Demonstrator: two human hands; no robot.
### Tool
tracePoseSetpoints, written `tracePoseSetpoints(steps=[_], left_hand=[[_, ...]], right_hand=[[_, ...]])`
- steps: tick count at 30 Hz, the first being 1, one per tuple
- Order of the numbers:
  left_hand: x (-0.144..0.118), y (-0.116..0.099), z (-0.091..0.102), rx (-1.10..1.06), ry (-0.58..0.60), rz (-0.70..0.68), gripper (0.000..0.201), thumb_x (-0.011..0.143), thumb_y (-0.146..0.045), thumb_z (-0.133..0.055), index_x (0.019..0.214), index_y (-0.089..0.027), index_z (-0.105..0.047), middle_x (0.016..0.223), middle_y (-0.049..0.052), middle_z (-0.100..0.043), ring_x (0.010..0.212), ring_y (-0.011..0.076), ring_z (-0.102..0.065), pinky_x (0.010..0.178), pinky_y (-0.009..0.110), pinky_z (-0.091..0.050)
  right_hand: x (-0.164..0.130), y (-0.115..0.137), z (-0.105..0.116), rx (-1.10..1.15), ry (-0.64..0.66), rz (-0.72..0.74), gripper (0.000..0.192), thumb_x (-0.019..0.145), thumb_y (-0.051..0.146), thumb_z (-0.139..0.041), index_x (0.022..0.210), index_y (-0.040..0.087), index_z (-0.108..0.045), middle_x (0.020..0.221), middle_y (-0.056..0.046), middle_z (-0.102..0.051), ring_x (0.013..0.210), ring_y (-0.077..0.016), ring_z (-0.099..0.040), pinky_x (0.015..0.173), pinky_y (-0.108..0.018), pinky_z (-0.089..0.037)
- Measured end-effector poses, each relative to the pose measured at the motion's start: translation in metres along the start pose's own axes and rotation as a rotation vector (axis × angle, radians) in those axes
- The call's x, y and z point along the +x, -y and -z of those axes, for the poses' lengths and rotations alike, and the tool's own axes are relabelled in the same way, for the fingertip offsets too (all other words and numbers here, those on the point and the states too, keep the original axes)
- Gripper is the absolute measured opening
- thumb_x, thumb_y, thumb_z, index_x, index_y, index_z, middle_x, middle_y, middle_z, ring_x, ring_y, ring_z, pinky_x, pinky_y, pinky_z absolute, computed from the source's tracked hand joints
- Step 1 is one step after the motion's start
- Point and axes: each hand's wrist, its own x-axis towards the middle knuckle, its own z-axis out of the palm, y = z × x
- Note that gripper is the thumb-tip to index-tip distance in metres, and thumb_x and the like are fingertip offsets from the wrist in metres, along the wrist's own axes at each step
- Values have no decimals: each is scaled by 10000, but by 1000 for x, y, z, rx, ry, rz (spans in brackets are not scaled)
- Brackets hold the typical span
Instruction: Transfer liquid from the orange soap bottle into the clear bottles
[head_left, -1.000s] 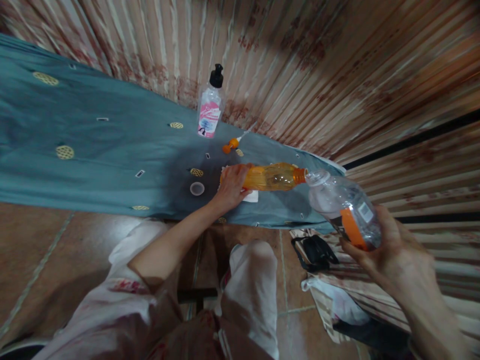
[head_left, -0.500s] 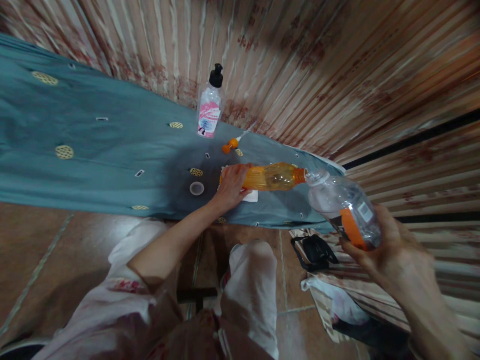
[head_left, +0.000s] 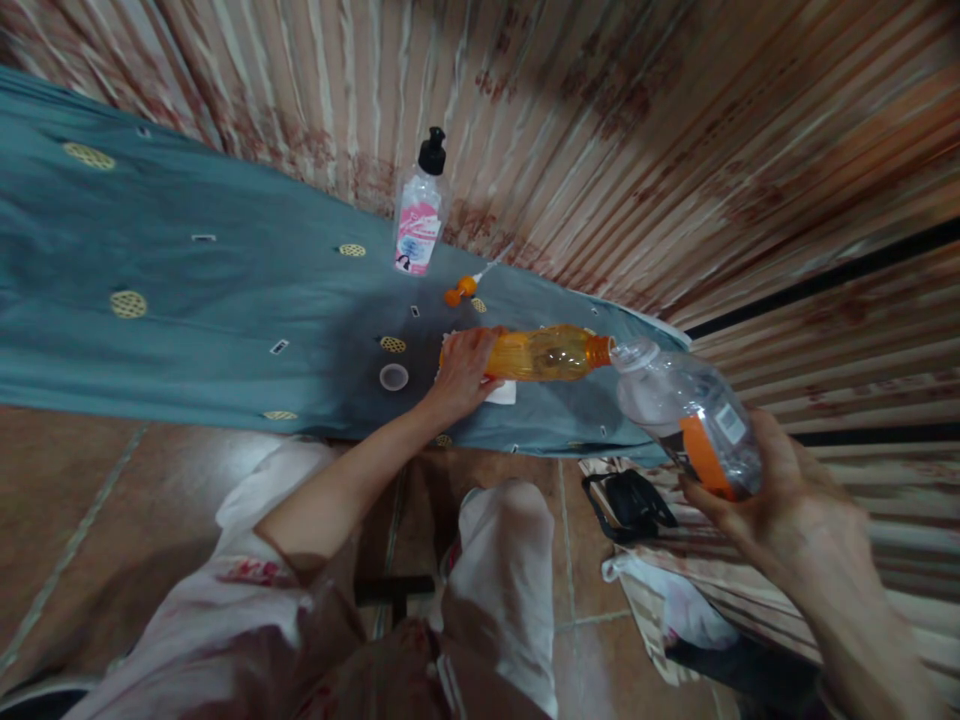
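Note:
My left hand (head_left: 466, 372) is wrapped round the lower end of an amber bottle (head_left: 551, 353), whose open neck points right. A white cloth or paper (head_left: 502, 393) shows beneath that hand. In my right hand (head_left: 787, 500) is a clear plastic bottle (head_left: 686, 410) with an orange and black label, gripped near its base and tilted. Its mouth meets the amber bottle's mouth, touching or nearly so. Whether liquid passes between them I cannot make out. An orange pump top (head_left: 463, 290) with a thin tube lies behind the amber bottle.
A clear bottle with a black pump (head_left: 420, 220) stands at the back by the pleated curtain (head_left: 300, 100). On the blue-green patterned cloth (head_left: 225, 300) lies a small round white cap (head_left: 394, 377). A black bag (head_left: 630, 503) is low on the right.

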Motion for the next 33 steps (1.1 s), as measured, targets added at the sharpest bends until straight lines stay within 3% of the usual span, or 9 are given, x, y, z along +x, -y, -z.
tracePoseSetpoints(steps=[21,33], left_hand=[[0,1,-3,-14,-21,9,684,903,-411,-726,1491,-186,-459,1410,170,-569,1331,351,-483,1171,538,-344],[1,-3,-2,10,-24,18,684,872,-316,-746,1479,-186,-459,1414,174,-578,1341,358,-503,1179,536,-353]], right_hand=[[0,0,2,-27,16,17,791,917,523,-551,1558,79,-418,1141,-239,-730,889,-389,-703,653,-453,-508],[1,0,2,-31,7,37,777,941,538,-533,1564,90,-416,1142,-235,-730,907,-381,-712,656,-446,-520]])
